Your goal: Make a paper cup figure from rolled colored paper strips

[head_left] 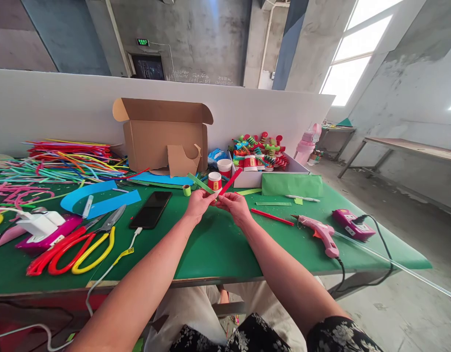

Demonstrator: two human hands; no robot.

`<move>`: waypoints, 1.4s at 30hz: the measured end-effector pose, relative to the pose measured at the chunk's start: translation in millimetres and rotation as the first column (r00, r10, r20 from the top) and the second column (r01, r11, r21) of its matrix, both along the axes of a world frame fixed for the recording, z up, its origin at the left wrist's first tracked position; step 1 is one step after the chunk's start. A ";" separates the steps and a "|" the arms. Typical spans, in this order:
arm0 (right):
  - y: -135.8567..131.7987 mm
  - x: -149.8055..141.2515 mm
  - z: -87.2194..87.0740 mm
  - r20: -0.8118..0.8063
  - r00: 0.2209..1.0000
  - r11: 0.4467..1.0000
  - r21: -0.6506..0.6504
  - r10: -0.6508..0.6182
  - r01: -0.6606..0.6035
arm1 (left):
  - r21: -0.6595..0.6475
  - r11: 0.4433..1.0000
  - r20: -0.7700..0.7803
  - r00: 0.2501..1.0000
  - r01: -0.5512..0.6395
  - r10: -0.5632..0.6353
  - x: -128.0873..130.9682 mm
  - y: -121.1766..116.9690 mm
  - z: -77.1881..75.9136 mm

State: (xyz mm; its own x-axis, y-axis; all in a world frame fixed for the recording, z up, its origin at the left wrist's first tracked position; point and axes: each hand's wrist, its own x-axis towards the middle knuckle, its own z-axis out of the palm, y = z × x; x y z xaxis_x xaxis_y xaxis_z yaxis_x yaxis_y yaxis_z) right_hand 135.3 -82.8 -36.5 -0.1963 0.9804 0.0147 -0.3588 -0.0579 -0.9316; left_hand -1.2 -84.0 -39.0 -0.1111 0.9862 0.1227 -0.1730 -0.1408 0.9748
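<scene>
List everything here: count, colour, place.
Held strips: two, green and red, at fingertips
Paper cups: two, white and red, beyond hands
Craft figures: several, multicoloured, rear right
White box: one, white, around figures
Cardboard box: one, brown, rear centre
Pipe cleaners: many, multicoloured, rear left
Bent sheet: one, blue, left
Phone: one, black, left
Scissors: at least two, red- and yellow-handled, left
Power blocks: two, magenta, left and right
Cables: several, white and black, both sides
Glue gun: one, pink, right
Bottle: one, pink, rear right
Paper packet: one, green, right
Loose strip: one, red, right of hands
Table: one, green, centre
Partition: one, white, behind table
Exit sign: one, green, far wall
Left hand: one, bare, centre
Right hand: one, bare, centre
</scene>
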 end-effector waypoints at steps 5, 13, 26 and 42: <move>3.0 0.1 -2.3 0.008 0.999 0.999 0.007 -0.042 0.042 | -0.039 0.999 -0.032 0.999 0.023 -0.024 0.7 -0.7 -2.3; 3.1 0.6 -2.7 0.040 0.999 1.000 -0.013 -0.023 0.024 | -0.007 1.000 -0.134 0.991 -0.015 0.014 -1.8 2.3 -5.2; 3.0 -3.0 -4.6 0.015 0.999 0.999 0.004 -0.041 0.041 | 0.003 1.000 -0.110 0.994 -0.012 0.012 -0.4 -0.7 -2.0; 3.1 -3.3 -4.0 -0.022 0.996 0.996 -0.020 -0.082 0.082 | 0.003 1.000 -0.007 1.000 0.002 -0.002 2.7 -4.0 2.1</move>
